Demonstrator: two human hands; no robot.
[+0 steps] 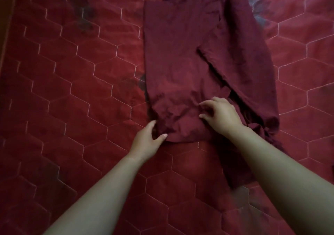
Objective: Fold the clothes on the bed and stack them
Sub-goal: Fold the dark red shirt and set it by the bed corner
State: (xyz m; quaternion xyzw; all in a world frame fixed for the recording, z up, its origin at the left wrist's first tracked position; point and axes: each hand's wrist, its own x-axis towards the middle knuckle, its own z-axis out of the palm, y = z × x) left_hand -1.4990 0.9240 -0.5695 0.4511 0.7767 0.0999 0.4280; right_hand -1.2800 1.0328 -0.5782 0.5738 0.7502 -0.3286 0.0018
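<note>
garment: dark maroon garment (189,54) lies flat on the bed (72,72), right of centre, long axis running away from us; partly folded, with a flap laid slantwise across its right half.
left hand: left hand (146,140) pinches the near left corner, thumb on top of the cloth, fingers at the edge or under it.
right hand: right hand (222,115) sits on the near right part, fingers bent with tips on the cloth; we cannot tell if it pinches a fold or only presses.
step in hand: we judge it as taking the near hem to fold it up over the far end.
doing it well: we want both near corners gripped level, the hem lifted evenly, the cloth kept taut between the hands, and the near edge laid square on the far edge; then smooth out the wrinkles by the hem.
watch out: a loose tail (240,171) of the cloth trails toward us under the right forearm; we tuck it in first, or the fold goes lumpy.
edges: left edge is straight and clean; right edge is slanted and bunched near the right wrist.
open room: wide bare quilt lies left of the garment and near us; the far end sits close to the top of view, where we cannot see beyond.
stack: no stack in view.
</note>
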